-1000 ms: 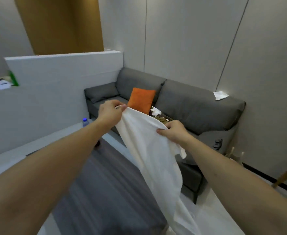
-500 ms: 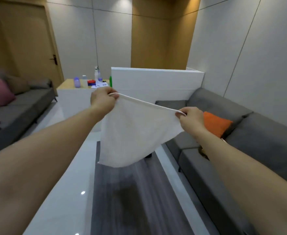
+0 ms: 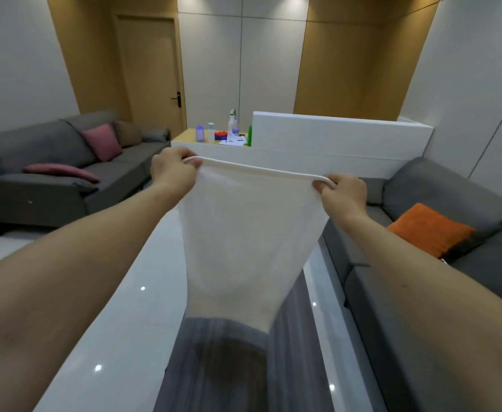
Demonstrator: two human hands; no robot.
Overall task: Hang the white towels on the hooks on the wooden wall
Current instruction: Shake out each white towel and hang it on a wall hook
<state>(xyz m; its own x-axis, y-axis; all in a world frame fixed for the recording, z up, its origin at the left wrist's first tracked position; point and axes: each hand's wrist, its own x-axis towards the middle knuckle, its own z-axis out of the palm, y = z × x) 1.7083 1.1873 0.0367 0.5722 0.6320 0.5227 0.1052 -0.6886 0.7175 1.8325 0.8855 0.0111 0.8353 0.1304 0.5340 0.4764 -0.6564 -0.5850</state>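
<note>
Left hand (image 3: 172, 171) and right hand (image 3: 343, 193) pinch white towel (image 3: 249, 239) taut between them; unhung, no hooks visible.

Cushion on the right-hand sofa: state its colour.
Orange; the cushion shows clearly in the head view, on the grey sofa.

I'm holding the white towel (image 3: 249, 233) stretched out in front of me, my left hand (image 3: 172, 171) at its left top corner, my right hand (image 3: 343, 193) at its right. Below it a grey striped rug (image 3: 291, 367) lies on the floor. To my left, a grey sofa with pink cushions (image 3: 47, 173); to my right, a grey sofa with an orange cushion (image 3: 451, 263). Behind the towel, a white partition wall (image 3: 333, 135), with a wooden counter with bottles (image 3: 184, 136) just left of it and a wooden door (image 3: 148, 69) further back.
</note>
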